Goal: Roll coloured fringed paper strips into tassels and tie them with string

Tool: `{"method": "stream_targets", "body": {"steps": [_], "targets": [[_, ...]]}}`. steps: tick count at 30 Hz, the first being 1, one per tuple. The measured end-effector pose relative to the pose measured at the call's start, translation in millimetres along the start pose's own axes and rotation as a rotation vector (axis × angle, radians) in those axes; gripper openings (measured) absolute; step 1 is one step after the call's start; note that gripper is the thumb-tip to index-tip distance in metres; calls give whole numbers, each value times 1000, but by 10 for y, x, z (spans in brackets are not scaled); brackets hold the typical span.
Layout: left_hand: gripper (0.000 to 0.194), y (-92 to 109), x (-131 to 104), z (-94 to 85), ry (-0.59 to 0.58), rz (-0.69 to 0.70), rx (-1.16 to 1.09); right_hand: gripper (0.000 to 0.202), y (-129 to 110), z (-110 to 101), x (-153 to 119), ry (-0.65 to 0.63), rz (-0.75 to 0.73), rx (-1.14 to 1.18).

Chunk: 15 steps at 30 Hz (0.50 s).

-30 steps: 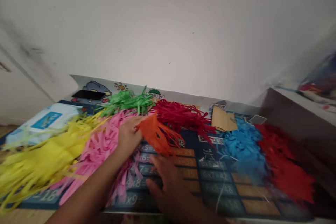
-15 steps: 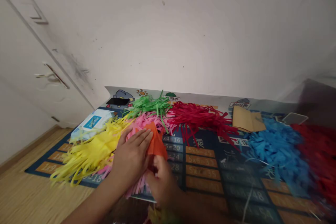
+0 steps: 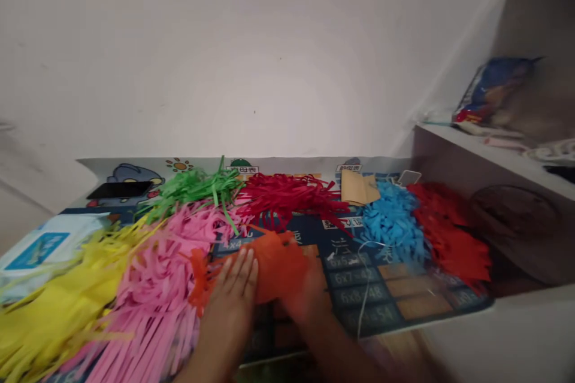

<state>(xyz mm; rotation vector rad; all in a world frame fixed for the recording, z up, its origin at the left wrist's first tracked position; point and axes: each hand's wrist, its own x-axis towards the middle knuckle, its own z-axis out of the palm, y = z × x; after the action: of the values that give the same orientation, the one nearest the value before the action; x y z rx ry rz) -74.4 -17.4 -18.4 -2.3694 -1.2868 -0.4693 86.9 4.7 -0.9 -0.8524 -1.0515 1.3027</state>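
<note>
In the head view, a sheet of orange fringed paper (image 3: 276, 260) lies spread near the table's front edge. My left hand (image 3: 233, 284) rests on its left part, fingers stretched out flat. At the paper's right edge is my right hand (image 3: 312, 296), smeared by motion, so its fingers cannot be made out. Curled orange strips show left of my left hand. Beside them spreads a pink fringed paper bunch (image 3: 157, 275), with a yellow one (image 3: 67, 299) farther left.
Green (image 3: 197, 188), dark red (image 3: 287, 194), blue (image 3: 395, 221) and red fringed bunches (image 3: 453, 236) lie around the printed mat (image 3: 287, 335). A phone (image 3: 119, 190), a wipes pack (image 3: 45, 251), brown paper (image 3: 358, 187) and a white string (image 3: 365, 296) are there too. A shelf unit (image 3: 494, 161) stands right.
The view has swung right, bringing in the shelf unit. The orange paper, folded small under my hands before, now lies spread wider, and my hands are farther apart.
</note>
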Motion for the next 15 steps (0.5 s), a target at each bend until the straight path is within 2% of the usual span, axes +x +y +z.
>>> {"method": "stream_targets", "body": {"steps": [2, 5, 7, 8, 9, 10, 11, 13, 14, 15], "targets": [[51, 274, 30, 218, -116, 30, -59, 71, -116, -467, -30, 98, 57, 85], [46, 614, 27, 419, -280, 70, -146, 61, -383, -1256, -150, 359, 57, 9], [46, 735, 13, 459, -358, 61, -184, 48, -536, -1638, -271, 640, -83, -225], [47, 765, 9, 455, -388, 46, -200, 45, -574, -1733, -349, 771, -217, -391], [47, 779, 10, 439, -411, 33, -215, 45, -580, -1754, -436, 808, -347, -587], [47, 781, 15, 416, -431, 25, -230, 45, -550, -1705, -525, 765, -451, -772], [47, 776, 25, 390, -449, 17, -240, 48, -491, -1598, -609, 598, -510, -951], [46, 755, 48, 348, -462, 7, -248, 51, -318, -1286, -717, 186, -471, -1106], [47, 742, 58, 337, -458, 16, -250, 59, -226, -1126, -731, -109, -409, -1180], [49, 727, 65, 334, -451, 34, -255, 69, -143, -989, -718, -305, -338, -1218]]}}
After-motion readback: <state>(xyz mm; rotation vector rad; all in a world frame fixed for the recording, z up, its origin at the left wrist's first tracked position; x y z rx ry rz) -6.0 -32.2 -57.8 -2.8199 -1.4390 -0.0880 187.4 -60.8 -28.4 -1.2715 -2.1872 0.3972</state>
